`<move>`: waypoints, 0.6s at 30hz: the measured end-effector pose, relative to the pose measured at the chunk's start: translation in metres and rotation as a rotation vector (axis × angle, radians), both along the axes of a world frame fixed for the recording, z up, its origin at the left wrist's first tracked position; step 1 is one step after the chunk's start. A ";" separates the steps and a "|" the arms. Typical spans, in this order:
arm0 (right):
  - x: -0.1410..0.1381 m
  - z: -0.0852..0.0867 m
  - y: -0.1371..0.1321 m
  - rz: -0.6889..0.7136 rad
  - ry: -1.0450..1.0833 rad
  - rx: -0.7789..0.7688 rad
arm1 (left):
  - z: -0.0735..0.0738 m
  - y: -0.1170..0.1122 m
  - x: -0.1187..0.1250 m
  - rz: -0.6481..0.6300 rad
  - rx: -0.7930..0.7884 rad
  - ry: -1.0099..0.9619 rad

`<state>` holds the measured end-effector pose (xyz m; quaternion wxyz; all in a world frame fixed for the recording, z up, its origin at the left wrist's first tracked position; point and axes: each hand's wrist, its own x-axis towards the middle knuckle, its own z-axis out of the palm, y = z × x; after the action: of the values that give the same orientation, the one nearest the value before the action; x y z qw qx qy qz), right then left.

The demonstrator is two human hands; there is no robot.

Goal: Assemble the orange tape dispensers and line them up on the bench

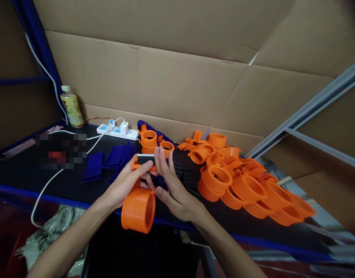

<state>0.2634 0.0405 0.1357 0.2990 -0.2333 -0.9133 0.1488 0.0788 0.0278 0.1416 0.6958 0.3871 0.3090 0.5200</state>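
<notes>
My left hand grips an orange tape dispenser, its round hub hanging below my fingers. A serrated metal blade runs along its top edge, with a black strip just under it, where my left thumb presses. My right hand is held upright with its fingers stretched out, its palm side against the dispenser's right end. Whether those fingers touch the black strip I cannot tell. Behind my right hand, several black pieces lie on the black tabletop.
A pile of orange dispenser parts fills the table's right side; others stand behind my hands. Blue flat pieces lie to the left. Farther back are a white power strip with cables and a yellow-labelled bottle. Cardboard walls the back.
</notes>
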 end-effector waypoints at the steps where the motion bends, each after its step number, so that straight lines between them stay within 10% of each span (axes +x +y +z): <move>1: 0.000 -0.001 0.000 0.006 0.006 -0.008 | 0.000 0.000 0.000 0.001 0.015 0.013; 18: 0.001 -0.009 0.005 -0.014 -0.019 0.220 | -0.004 -0.003 0.001 0.008 0.066 0.057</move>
<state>0.2642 0.0451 0.1269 0.3151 -0.2070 -0.9252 0.0434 0.0799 0.0249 0.1375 0.6715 0.4235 0.3127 0.5214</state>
